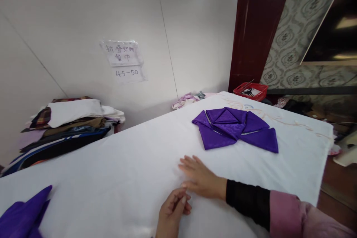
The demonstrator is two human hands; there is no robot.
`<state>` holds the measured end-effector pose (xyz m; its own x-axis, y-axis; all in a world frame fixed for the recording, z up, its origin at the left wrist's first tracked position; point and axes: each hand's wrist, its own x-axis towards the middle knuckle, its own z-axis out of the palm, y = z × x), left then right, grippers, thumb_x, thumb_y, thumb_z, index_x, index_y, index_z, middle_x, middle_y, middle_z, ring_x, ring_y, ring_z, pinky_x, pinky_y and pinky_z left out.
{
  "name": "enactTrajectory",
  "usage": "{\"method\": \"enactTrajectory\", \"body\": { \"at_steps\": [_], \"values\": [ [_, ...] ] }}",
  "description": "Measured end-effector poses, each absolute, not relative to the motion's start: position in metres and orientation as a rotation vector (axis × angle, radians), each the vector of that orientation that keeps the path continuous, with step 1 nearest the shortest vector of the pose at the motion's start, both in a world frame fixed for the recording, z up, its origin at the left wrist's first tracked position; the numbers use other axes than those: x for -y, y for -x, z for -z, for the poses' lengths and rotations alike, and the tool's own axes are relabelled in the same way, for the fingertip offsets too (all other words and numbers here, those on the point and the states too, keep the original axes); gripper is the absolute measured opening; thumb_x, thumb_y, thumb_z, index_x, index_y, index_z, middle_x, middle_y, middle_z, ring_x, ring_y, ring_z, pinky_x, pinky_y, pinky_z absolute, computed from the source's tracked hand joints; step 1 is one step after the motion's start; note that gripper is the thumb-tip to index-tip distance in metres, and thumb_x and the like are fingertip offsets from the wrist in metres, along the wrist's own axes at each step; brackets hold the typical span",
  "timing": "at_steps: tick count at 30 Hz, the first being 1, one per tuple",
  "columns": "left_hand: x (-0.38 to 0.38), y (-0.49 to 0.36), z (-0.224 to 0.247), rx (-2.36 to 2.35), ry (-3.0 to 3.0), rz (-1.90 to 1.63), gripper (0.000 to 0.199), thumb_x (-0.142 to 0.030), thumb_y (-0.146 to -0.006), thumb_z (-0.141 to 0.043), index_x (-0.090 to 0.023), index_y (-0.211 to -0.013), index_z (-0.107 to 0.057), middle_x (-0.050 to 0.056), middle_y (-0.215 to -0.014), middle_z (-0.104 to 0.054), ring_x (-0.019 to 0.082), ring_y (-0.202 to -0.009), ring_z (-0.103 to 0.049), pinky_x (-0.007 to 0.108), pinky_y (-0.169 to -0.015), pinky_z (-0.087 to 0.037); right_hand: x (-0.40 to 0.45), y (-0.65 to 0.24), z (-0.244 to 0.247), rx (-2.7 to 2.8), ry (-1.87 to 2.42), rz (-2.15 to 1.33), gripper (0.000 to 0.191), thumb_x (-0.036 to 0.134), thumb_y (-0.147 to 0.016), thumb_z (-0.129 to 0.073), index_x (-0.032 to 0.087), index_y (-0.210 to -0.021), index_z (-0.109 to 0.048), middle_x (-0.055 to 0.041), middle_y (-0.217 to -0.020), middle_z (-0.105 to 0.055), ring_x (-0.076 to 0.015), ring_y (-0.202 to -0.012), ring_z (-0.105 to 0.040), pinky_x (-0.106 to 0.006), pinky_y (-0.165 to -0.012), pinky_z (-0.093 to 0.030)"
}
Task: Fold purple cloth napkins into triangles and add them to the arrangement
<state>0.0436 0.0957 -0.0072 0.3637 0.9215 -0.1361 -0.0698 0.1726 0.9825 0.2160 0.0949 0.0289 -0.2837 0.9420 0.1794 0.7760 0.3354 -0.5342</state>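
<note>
My right hand (201,178) lies palm down on the white tablecloth (119,178), fingers stretched out and a little apart. Just nearer to me, my left hand (174,210) is loosely closed with its fingers curled; no object shows in it. Its fingertips are close to my right thumb; whether they touch I cannot tell. Beyond my right hand lie several folded purple napkins (220,139), overlapping in a fan-like cluster with pointed corners. At the lower left, another purple cloth (23,215) stands up in peaks, cut off by the picture's edge.
A stack of folded clothes (75,119) sits beyond the table's left edge, against a white wall (195,26) bearing a handwritten paper sign (122,59). Crumpled pink cloth (185,101) lies at the back. A red basket (260,93) stands beyond the far right corner.
</note>
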Motion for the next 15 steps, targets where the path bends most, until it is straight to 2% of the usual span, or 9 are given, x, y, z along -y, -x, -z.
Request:
{"method": "enactTrajectory", "body": {
  "at_steps": [3, 7, 11, 14, 15],
  "values": [
    [-0.101, -0.034, 0.006, -1.049, -1.278, -1.033, 0.028, -0.046, -0.065, -0.065, -0.020, -0.076, -0.066, 0.002, -0.071, -0.067, 0.018, -0.064, -0.058, 0.027, -0.062, -0.048, -0.085, -0.177, -0.036, 2.160, 1.324, -0.598, 0.055, 0.046, -0.088, -0.042, 0.020, -0.136, -0.034, -0.0114, -0.142, -0.035, -0.0231, -0.133, -0.025, -0.044, -0.108, -0.014],
    [-0.121, -0.009, 0.005, -1.335, -1.395, -1.103, 0.026, -0.043, -0.065, -0.062, -0.024, -0.082, -0.067, 0.001, -0.087, -0.070, 0.023, -0.085, -0.062, 0.028, -0.076, -0.048, -0.081, -0.152, -0.032, 2.215, 1.165, -0.556, 0.064, 0.052, -0.083, -0.048, 0.017, -0.135, -0.035, -0.0142, -0.141, -0.035, -0.0229, -0.126, -0.035, -0.037, -0.105, -0.024],
    [-0.151, 0.022, 0.010, -1.564, -1.512, -1.010, 0.035, -0.047, -0.063, -0.060, -0.023, -0.088, -0.066, 0.002, -0.089, -0.070, 0.024, -0.085, -0.063, 0.032, -0.077, -0.049, -0.078, -0.155, -0.024, 2.308, 1.215, -0.541, 0.061, 0.049, -0.088, -0.041, 0.016, -0.138, -0.028, -0.0150, -0.143, -0.031, -0.0245, -0.131, -0.026, -0.043, -0.107, -0.015],
    [-0.176, 0.058, 0.013, -1.821, -1.660, -0.979, 0.034, -0.046, -0.070, -0.054, -0.025, -0.095, -0.064, 0.002, -0.095, -0.069, 0.023, -0.081, -0.064, 0.034, -0.073, -0.051, -0.078, -0.161, -0.019, 2.371, 1.246, -0.490, 0.050, 0.044, -0.090, -0.040, 0.016, -0.131, -0.039, -0.0125, -0.139, -0.038, -0.0234, -0.131, -0.025, -0.043, -0.108, -0.011],
    [-0.182, 0.074, 0.013, -1.901, -1.752, -1.009, 0.031, -0.043, -0.074, -0.052, -0.026, -0.097, -0.063, 0.002, -0.102, -0.066, 0.023, -0.084, -0.063, 0.034, -0.077, -0.050, -0.079, -0.161, -0.018, 2.389, 1.248, -0.461, 0.046, 0.044, -0.089, -0.041, 0.017, -0.126, -0.044, -0.0114, -0.136, -0.042, -0.0229, -0.130, -0.026, -0.042, -0.108, -0.011]
  ]
}}
